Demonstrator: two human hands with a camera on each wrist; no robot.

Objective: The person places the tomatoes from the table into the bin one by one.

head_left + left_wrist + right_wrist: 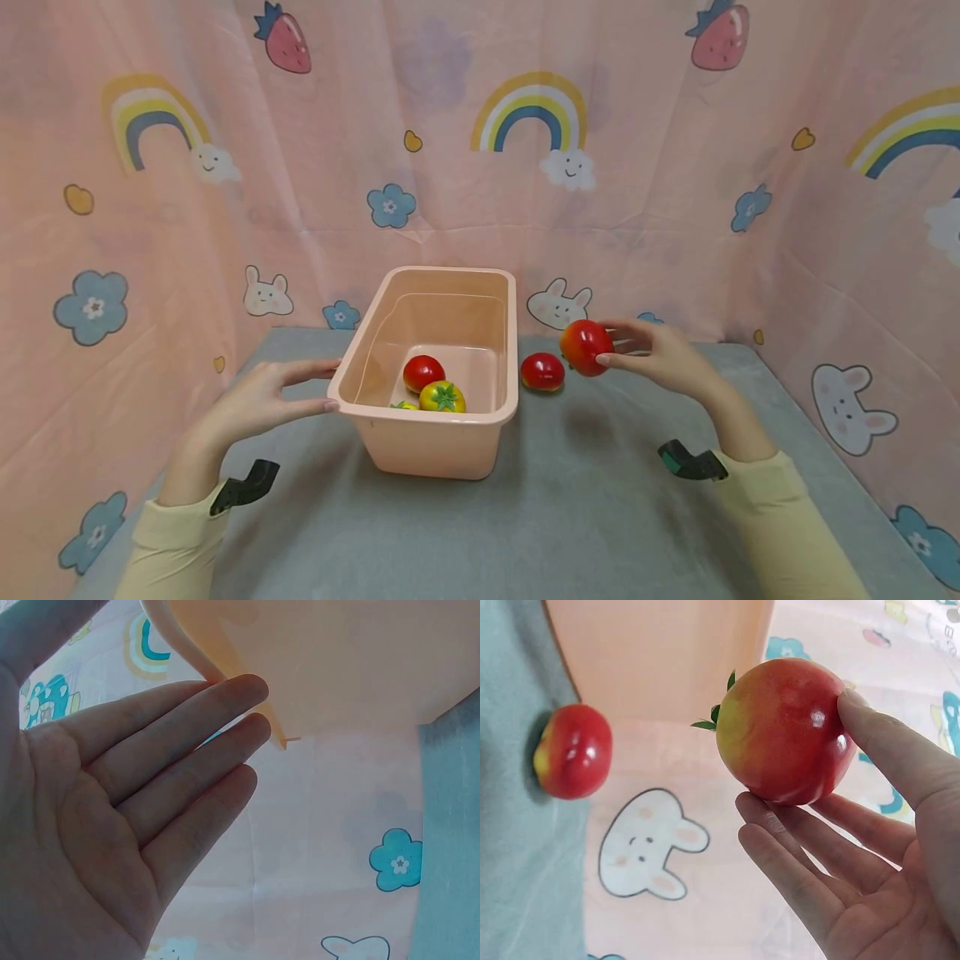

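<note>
My right hand point(663, 354) pinches a red tomato point(586, 347) between thumb and fingers, raised over the table just right of the bin. In the right wrist view green leaves show at the yellowish end of this tomato point(786, 731). A second red tomato point(542, 372) lies on the table beside the bin. With straight fingers, my left hand point(262, 398) touches the left rim of the peach plastic bin point(427, 446) near its front corner. Inside the bin are a red tomato point(423, 373) and a yellow one with a green top point(442, 397); another yellow piece is mostly hidden behind the front rim.
Grey cloth covers the table point(585, 517). A pink patterned curtain point(465, 208) encloses the back and both sides, close behind the bin. Dark camera mounts point(243, 487) sit at both cuffs.
</note>
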